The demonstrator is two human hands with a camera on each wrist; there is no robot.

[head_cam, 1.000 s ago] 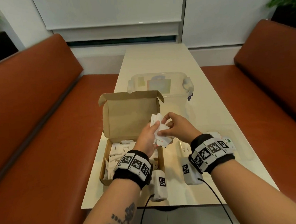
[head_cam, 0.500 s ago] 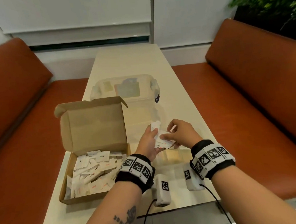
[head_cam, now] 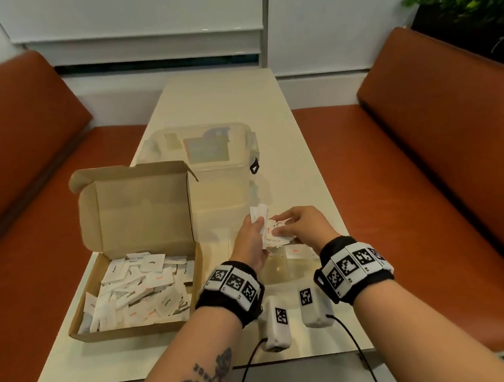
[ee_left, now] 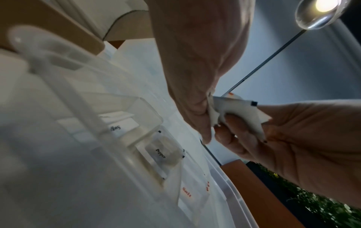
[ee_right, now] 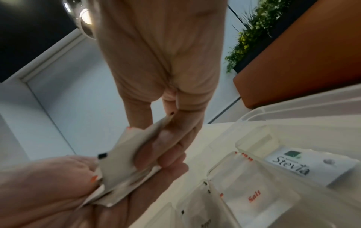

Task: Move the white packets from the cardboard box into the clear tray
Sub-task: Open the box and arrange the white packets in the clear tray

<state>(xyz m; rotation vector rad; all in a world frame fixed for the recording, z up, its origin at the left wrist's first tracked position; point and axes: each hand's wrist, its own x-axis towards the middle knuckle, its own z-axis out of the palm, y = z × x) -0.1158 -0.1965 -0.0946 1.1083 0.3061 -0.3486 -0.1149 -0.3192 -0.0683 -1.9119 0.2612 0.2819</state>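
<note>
The open cardboard box (head_cam: 84, 330) at the left of the table holds several loose white packets (head_cam: 138, 291). Just right of it lies the clear tray (head_cam: 283, 270), divided into compartments (ee_left: 136, 117), with a Salt packet (ee_right: 254, 197) and a Stevia packet (ee_right: 293, 166) inside. Above the tray, my left hand (head_cam: 257, 221) grips a bundle of white packets (head_cam: 267, 228). My right hand (head_cam: 279, 232) pinches the same bundle (ee_right: 125, 154) from the other side. In the left wrist view the left hand (ee_left: 205, 120) and the right hand's fingers (ee_left: 234, 138) meet on the packets (ee_left: 236, 109).
A clear lidded storage tub (head_cam: 200, 152) stands behind the box and tray. The box's lid (head_cam: 139, 210) stands upright at its far side. Orange bench seats (head_cam: 410, 209) flank the narrow table. A plant (head_cam: 470, 2) is at the far right.
Both hands have carried the packet bundle rightward, from the box's right edge to above the clear tray. The head view has turned, so the box now sits further left.
</note>
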